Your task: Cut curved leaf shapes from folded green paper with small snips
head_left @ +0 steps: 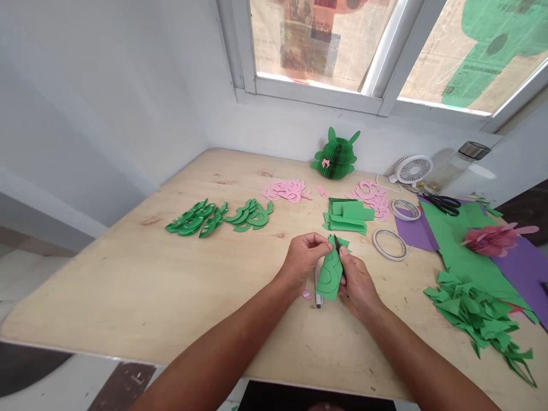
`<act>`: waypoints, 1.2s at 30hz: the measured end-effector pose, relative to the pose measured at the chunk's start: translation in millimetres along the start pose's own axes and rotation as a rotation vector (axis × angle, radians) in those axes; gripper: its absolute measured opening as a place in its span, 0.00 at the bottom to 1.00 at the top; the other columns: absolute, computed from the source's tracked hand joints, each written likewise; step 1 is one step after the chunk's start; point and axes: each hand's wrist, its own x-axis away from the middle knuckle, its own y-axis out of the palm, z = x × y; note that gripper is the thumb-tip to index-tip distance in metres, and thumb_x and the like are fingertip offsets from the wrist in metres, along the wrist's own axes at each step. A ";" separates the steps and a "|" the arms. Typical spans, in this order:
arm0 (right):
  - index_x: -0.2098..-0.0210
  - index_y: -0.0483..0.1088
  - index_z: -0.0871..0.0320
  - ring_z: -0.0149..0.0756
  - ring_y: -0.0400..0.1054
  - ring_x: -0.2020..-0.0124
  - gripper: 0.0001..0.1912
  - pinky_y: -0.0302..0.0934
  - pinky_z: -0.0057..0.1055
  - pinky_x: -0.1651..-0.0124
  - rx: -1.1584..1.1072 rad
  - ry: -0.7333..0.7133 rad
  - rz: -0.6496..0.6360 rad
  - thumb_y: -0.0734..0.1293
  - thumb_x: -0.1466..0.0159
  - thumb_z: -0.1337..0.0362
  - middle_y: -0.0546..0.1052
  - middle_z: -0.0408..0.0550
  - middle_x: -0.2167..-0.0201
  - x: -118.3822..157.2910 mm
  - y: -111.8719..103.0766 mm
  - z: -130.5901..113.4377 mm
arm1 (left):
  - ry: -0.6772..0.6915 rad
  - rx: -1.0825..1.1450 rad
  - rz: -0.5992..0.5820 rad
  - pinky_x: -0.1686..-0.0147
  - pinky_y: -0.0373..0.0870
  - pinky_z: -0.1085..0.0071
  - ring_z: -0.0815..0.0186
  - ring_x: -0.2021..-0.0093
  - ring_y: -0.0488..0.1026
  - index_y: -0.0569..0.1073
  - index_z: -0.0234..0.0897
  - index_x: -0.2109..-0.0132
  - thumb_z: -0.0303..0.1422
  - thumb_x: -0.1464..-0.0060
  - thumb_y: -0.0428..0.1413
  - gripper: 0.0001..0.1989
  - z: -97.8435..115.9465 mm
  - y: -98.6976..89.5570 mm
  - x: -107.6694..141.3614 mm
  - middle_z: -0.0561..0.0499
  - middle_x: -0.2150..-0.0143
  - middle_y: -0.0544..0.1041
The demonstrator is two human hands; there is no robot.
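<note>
A strip of green paper [329,278] with a curved pencil outline is pinched at its upper left edge by my left hand [305,257]. Scissors [337,244] sit in my right hand [358,281], fingers closed around the handles, with the dark blades at the strip's top right. Part of the handles is hidden by my fingers. Under the strip lies a slim white pen-like item [318,298], partly covered. Just beyond my hands rests a stack of folded green paper pieces [349,216].
Green cut shapes [197,218] and pink cut-outs [287,190] lie left and behind. A green paper figure [338,158] stands by the wall. Rightward are tape rolls [389,245], black scissors [442,204], a small fan [413,169], a bottle [456,165] and green scraps [475,311].
</note>
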 end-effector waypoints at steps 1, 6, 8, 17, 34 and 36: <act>0.82 0.54 0.57 0.21 0.40 0.88 0.26 0.36 0.21 0.86 0.000 -0.001 -0.003 0.65 0.46 0.43 0.49 0.31 0.89 -0.2 -0.3 0.4 | 0.001 -0.002 0.000 0.74 0.62 0.73 0.72 0.79 0.64 0.70 0.34 0.79 0.34 0.65 0.61 0.08 -0.1 -0.1 -0.1 0.54 0.81 0.69; 0.83 0.54 0.57 0.21 0.40 0.88 0.26 0.36 0.21 0.86 0.016 -0.007 -0.012 0.65 0.45 0.43 0.49 0.31 0.89 -0.7 -0.8 0.6 | -0.001 -0.013 -0.012 0.75 0.62 0.74 0.71 0.79 0.64 0.70 0.34 0.78 0.34 0.65 0.60 0.08 0.1 -1.0 -0.7 0.54 0.81 0.69; 0.83 0.54 0.57 0.21 0.39 0.88 0.26 0.36 0.21 0.86 0.021 -0.009 -0.019 0.65 0.45 0.43 0.49 0.31 0.89 -0.9 -0.9 0.7 | -0.004 -0.020 -0.015 0.75 0.62 0.74 0.71 0.79 0.64 0.70 0.34 0.78 0.34 0.65 0.60 0.08 1.4 -1.2 -0.5 0.54 0.81 0.69; 0.82 0.56 0.57 0.21 0.40 0.88 0.25 0.36 0.21 0.86 -0.001 -0.013 -0.023 0.65 0.44 0.44 0.51 0.32 0.90 -1.6 -1.3 1.8 | 0.007 -0.049 -0.016 0.77 0.59 0.75 0.72 0.79 0.62 0.70 0.35 0.79 0.33 0.65 0.61 0.08 3.0 -1.5 -0.5 0.55 0.82 0.68; 0.81 0.57 0.58 0.20 0.42 0.89 0.24 0.37 0.21 0.86 -0.008 -0.020 -0.066 0.65 0.42 0.46 0.53 0.32 0.90 -3.0 -4.3 5.4 | 0.042 -0.030 -0.059 0.73 0.60 0.74 0.72 0.77 0.63 0.71 0.33 0.78 0.33 0.65 0.61 0.08 1.6 -6.6 -5.2 0.55 0.80 0.69; 0.81 0.57 0.58 0.20 0.42 0.90 0.25 0.36 0.21 0.86 -0.003 -0.014 -0.065 0.64 0.43 0.45 0.53 0.32 0.91 -2.9 -3.9 4.7 | 0.043 -0.034 -0.065 0.72 0.60 0.74 0.73 0.77 0.63 0.71 0.33 0.79 0.32 0.65 0.62 0.08 1.9 -7.4 -5.4 0.55 0.80 0.69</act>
